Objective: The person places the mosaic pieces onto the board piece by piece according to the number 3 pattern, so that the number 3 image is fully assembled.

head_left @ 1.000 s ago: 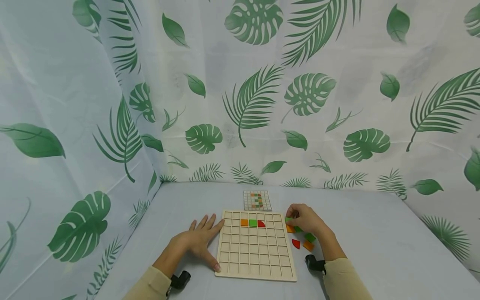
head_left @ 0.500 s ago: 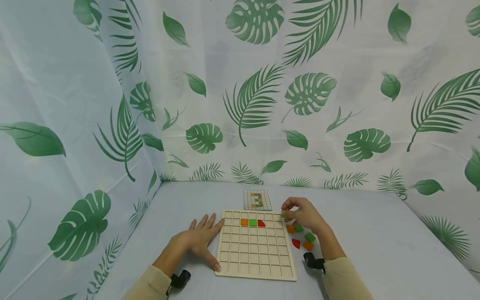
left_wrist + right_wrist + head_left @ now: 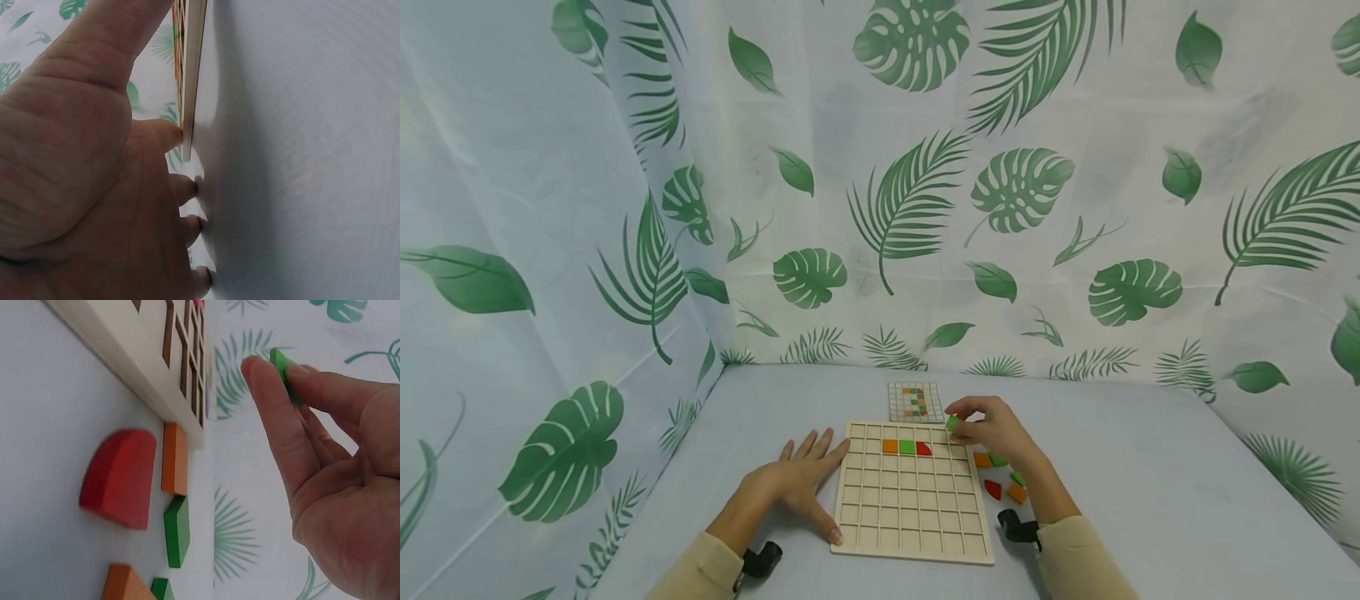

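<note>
Left hand flat on the table, fingers spread and straight, holding nothing, thumb and index fingertips against the left edge of the wooden grid board. On the board, second row: orange square, green square, red quarter-round, side by side. Beyond the far edge, a small pattern card. Right hand raised above the board's far right corner, grip closed narrow on a green tile, pinched between thumb and fingertip, clear of the board. Just right of the board, loose red, orange and green pieces on the table.
</note>
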The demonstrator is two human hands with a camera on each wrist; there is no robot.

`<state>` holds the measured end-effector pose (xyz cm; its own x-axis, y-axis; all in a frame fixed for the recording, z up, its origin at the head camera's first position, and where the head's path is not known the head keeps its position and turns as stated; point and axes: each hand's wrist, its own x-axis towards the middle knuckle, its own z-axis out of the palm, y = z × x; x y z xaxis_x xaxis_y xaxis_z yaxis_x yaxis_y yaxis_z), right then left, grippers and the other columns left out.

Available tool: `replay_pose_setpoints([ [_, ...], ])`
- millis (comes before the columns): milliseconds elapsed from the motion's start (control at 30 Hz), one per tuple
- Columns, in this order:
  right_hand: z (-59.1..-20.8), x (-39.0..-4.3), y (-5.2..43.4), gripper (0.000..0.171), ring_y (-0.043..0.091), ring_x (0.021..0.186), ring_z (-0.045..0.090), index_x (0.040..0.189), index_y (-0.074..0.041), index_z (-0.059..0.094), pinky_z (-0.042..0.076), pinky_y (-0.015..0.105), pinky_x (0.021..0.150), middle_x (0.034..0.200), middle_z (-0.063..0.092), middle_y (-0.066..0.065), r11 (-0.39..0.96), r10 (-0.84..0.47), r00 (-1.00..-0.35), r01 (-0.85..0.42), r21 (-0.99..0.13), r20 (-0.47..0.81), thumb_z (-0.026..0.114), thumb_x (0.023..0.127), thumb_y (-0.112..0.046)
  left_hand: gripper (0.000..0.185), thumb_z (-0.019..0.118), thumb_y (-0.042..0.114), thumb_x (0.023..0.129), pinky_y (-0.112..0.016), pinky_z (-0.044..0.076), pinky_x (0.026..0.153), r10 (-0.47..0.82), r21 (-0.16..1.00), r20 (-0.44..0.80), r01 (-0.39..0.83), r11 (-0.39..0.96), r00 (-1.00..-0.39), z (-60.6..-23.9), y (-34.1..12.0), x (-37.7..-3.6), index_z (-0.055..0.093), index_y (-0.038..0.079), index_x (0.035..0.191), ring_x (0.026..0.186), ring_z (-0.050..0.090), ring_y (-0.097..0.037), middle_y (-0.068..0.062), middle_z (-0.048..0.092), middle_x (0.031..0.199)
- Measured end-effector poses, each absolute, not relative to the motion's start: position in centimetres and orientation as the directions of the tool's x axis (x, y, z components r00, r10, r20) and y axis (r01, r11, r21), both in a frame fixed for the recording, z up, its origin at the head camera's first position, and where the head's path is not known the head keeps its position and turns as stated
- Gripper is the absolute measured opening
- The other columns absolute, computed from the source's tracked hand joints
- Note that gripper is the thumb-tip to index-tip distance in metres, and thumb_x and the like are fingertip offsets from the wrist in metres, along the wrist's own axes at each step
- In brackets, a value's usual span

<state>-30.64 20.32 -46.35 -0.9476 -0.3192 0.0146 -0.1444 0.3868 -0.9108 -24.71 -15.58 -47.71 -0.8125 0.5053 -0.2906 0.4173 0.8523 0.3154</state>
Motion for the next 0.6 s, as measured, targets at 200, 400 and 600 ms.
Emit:
replay_pose_setpoints([
  [200,-46.5,-30.5,19.4,0.022,0.026,0.086,0.067,0.111,-0.003,0.069,0.057,0.040,0.072,0.110,0.066,0.013,0.451,-0.417,-0.908,-0.232,-0.862,0.026,0.067,0.089,-0.008,0.137,0.073,0.080,0.052,-0.063,-0.001,0.112,0.507,0.307,-0.292,0.422,0.853,-0.811,-47.8,-15.6,-24.7,0.005,0.024,0.156,0.146,-0.007,-0.037,-0.014,-0.004,0.161],
  [400,-46.7,-30.2,18.5,0.017,0.021,0.082,0.061,0.105,-0.008,0.073,0.054,0.034,0.069,0.096,0.069,0.004,0.504,-0.494,-0.868,-0.333,-0.797,0.050,0.070,0.088,-0.011,0.137,0.074,0.079,0.051,-0.063,-0.001,0.112,0.498,0.307,-0.299,0.412,0.858,-0.814,-47.7,-15.5,-24.6,0.005,0.024,0.156,0.146,-0.007,-0.037,-0.013,-0.004,0.161],
  [600,-47.1,-30.0,17.7,0.014,0.019,0.080,0.061,0.100,-0.012,0.075,0.052,0.032,0.068,0.094,0.070,-0.001,0.523,-0.535,-0.844,-0.366,-0.770,0.038,0.070,0.087,-0.009,0.136,0.074,0.078,0.053,-0.063,0.000,0.112,0.503,0.314,-0.297,0.415,0.854,-0.811,-47.5,-15.5,-24.4,0.005,0.023,0.156,0.146,-0.006,-0.038,-0.014,-0.003,0.161],
])
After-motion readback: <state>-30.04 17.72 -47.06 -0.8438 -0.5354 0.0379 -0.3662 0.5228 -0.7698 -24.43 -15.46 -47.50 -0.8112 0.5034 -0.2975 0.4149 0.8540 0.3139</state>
